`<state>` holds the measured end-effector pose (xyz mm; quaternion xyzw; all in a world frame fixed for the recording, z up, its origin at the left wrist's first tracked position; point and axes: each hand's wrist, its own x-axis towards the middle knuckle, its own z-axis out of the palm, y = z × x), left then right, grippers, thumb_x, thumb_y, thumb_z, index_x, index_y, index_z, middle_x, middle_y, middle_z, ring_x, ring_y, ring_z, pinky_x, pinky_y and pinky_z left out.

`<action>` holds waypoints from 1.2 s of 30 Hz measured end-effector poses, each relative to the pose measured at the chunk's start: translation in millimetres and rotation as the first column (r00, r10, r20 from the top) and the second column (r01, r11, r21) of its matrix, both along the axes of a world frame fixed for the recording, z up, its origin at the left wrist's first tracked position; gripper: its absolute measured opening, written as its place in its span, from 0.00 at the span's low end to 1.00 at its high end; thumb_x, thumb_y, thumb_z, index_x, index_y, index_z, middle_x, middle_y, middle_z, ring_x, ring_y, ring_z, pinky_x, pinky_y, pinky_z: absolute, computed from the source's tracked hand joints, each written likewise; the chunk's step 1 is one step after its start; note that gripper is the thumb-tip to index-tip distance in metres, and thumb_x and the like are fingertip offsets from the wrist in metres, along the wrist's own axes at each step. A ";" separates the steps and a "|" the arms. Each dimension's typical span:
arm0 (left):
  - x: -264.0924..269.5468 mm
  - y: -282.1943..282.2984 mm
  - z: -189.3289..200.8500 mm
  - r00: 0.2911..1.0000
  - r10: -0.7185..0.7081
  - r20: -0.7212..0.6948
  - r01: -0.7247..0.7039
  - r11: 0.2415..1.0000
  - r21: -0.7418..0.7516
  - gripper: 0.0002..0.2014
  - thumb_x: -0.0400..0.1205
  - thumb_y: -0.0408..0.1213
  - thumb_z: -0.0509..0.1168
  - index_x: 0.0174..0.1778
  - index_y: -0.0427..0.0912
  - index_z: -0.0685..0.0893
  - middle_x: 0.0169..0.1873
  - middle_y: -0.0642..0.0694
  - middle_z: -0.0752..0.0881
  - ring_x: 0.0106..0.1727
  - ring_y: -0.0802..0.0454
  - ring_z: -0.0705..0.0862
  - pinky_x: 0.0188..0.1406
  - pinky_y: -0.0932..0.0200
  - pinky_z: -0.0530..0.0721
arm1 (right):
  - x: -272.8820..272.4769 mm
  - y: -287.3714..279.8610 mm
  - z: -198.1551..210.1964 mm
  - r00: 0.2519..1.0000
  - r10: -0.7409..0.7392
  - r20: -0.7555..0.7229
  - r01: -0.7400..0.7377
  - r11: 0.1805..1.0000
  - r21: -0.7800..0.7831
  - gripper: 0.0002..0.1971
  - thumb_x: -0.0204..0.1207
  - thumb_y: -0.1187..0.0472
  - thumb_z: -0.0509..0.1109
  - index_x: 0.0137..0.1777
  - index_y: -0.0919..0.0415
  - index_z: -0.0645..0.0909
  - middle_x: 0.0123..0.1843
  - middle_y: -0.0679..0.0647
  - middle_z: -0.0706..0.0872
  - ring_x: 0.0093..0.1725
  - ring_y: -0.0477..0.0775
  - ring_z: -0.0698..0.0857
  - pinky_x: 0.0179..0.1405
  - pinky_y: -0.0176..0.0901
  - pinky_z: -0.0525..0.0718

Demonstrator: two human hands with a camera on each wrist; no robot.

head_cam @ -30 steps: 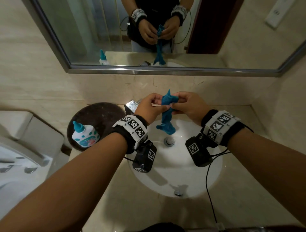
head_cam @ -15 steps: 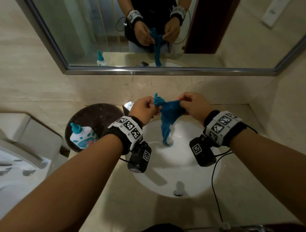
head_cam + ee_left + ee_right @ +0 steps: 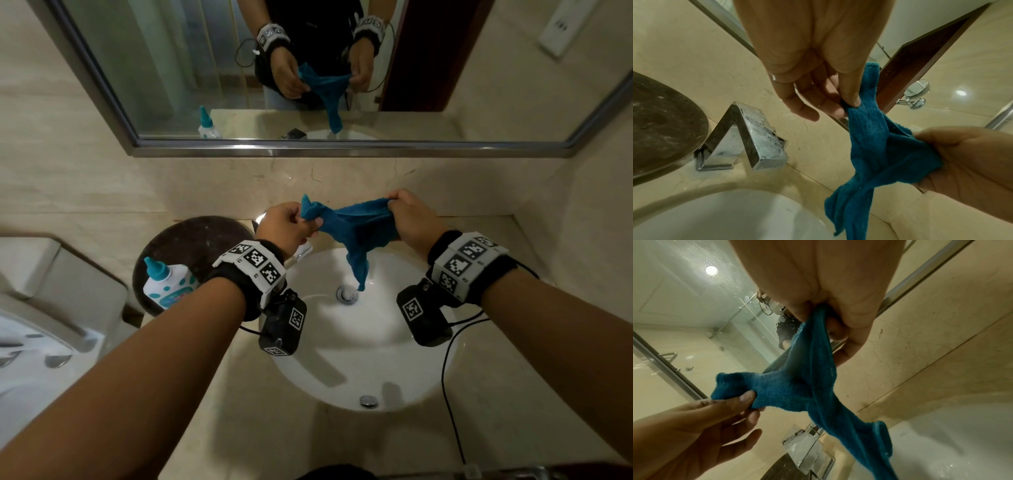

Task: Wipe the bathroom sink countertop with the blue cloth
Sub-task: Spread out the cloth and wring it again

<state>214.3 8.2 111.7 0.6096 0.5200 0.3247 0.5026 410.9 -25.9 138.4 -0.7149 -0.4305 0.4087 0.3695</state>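
Note:
The blue cloth [image 3: 356,233] is stretched between both hands in the air above the back of the white sink [image 3: 376,370]. My left hand [image 3: 291,222] pinches one corner [image 3: 861,104] between thumb and fingers. My right hand [image 3: 407,216] grips the other end [image 3: 818,331]. A twisted tail of the cloth [image 3: 359,274] hangs down toward the drain [image 3: 346,294]. The beige stone countertop [image 3: 260,431] surrounds the sink.
A chrome faucet [image 3: 748,138] stands behind the sink at the left. A dark round tray [image 3: 178,240] holds a white bottle with a teal cap [image 3: 164,284]. The mirror [image 3: 308,68] rises behind. A toilet [image 3: 41,308] sits at the left.
My hands have moved apart, spreading the bunched cloth open between them. Its tail now hangs lower, near the drain.

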 end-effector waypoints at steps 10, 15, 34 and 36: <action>-9.4 9.7 -8.0 0.988 0.152 0.001 -0.152 0.988 -0.018 0.09 0.72 0.35 0.76 0.33 0.44 0.81 0.31 0.43 0.87 0.36 0.47 0.84 0.47 0.48 0.86 | 21.5 -3.7 -2.0 0.988 0.063 0.141 -0.061 0.998 -0.016 0.06 0.75 0.69 0.68 0.42 0.57 0.78 0.50 0.63 0.83 0.57 0.67 0.84 0.59 0.63 0.83; -13.1 14.1 -11.6 0.995 0.059 -0.080 -0.063 0.997 -0.039 0.11 0.79 0.34 0.68 0.31 0.45 0.77 0.33 0.42 0.79 0.38 0.47 0.78 0.46 0.49 0.84 | 32.4 -2.0 -0.9 0.996 0.016 0.092 -0.008 0.997 -0.078 0.12 0.78 0.65 0.66 0.59 0.67 0.79 0.55 0.64 0.83 0.55 0.61 0.83 0.58 0.54 0.85; -8.8 11.1 -11.2 0.935 0.204 0.291 -0.121 0.953 -0.280 0.11 0.86 0.42 0.54 0.62 0.45 0.73 0.58 0.37 0.83 0.55 0.41 0.85 0.56 0.41 0.85 | 34.6 -4.2 -4.9 1.000 -0.015 -0.021 0.015 1.000 -0.015 0.09 0.79 0.58 0.66 0.57 0.58 0.81 0.54 0.60 0.86 0.53 0.59 0.85 0.58 0.53 0.83; -12.0 14.4 -14.9 0.966 0.174 0.190 -0.129 0.966 -0.226 0.16 0.79 0.53 0.58 0.59 0.52 0.73 0.60 0.39 0.82 0.59 0.41 0.84 0.62 0.38 0.82 | 37.1 -4.5 -4.3 1.000 -0.021 0.003 0.021 1.000 -0.018 0.11 0.77 0.55 0.69 0.56 0.57 0.83 0.54 0.60 0.87 0.54 0.60 0.85 0.60 0.54 0.83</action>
